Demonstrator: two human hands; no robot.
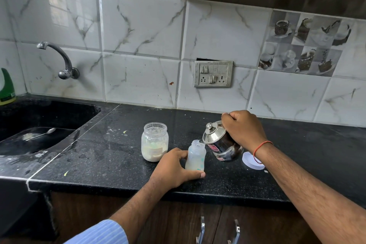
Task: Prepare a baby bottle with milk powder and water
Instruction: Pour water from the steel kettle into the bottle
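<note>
- Now steadying the baby bottle (pixel 195 157) just below mid-frame, near the front edge of the black counter (pixel 111 156), with the left hand (pixel 174 168) curled round its lower body, thumb across the front near the base.
- Keeping that hold low and firm, judging by the narrow mouth, so the bottle is not tipping while filling.
- Pouring from the steel kettle (pixel 222 141), tilted down to the left with its spout right at the bottle's rim; right hand (pixel 243 128) wrapped round the handle at the top, fingers closed tight on it.
- Easing the tilt slowly, probably wise, since a fast stream could be overshooting the small opening; lid knob worth watching for slipping.
- Checking the level against the pale contents already gathering at the bottle's bottom.
- Leaving the open powder jar (pixel 154 141), just left of the bottle, well out of any splash.
- Noting the white lid (pixel 251 161) lying flat at right, under the wrist.
- Ignoring, further back at left, the spoon (pixel 40 133) lying in the sink (pixel 49 113).
</note>
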